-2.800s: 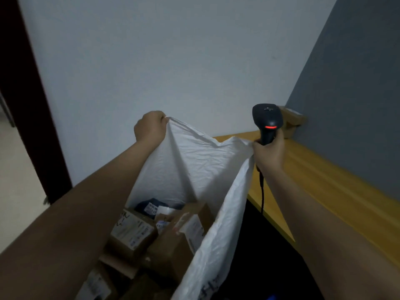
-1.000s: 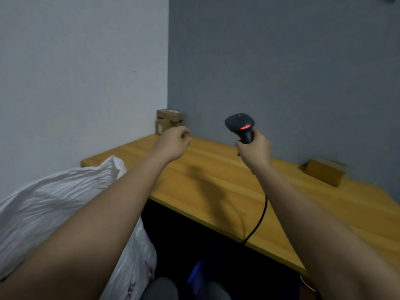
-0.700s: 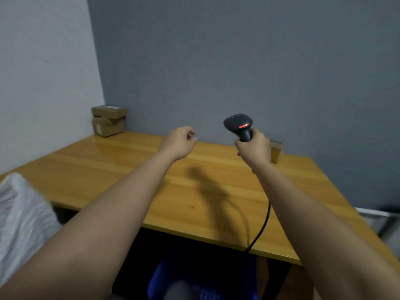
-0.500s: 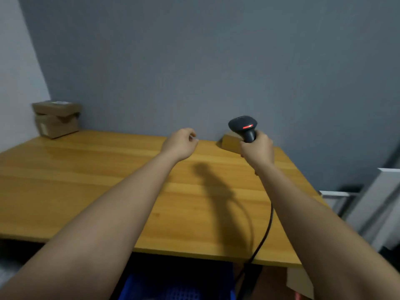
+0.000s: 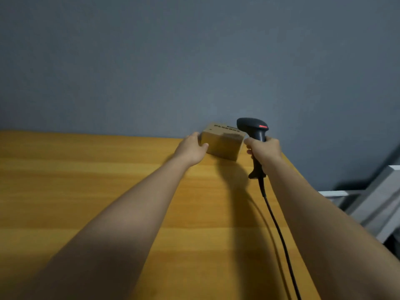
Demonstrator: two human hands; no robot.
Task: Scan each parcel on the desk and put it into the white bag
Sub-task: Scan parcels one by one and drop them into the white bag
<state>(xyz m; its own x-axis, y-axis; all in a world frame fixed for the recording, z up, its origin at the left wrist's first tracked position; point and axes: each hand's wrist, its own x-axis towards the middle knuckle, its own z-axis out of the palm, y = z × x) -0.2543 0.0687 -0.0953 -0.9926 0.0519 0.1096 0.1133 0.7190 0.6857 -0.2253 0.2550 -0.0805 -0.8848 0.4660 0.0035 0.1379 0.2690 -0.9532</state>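
A small brown cardboard parcel (image 5: 221,144) with dark print on top sits at the desk's far right, against the grey wall. My left hand (image 5: 191,148) is at the parcel's left end, with the thumb on its front face and the fingers spread along its left side. My right hand (image 5: 263,149) grips the handle of a black barcode scanner (image 5: 252,126). The scanner's head, with a red light on it, is just right of the parcel and above it. The white bag is out of view.
The wooden desk (image 5: 86,191) fills the lower left. The scanner's black cable (image 5: 279,232) trails back across the desk's right part toward me. Grey and white furniture (image 5: 376,202) stands beyond the desk's right edge.
The view swung right from the white bag to the desk's right end. My left hand let go of the bag, reached forward and now touches the parcel. The scanner moved up beside it.
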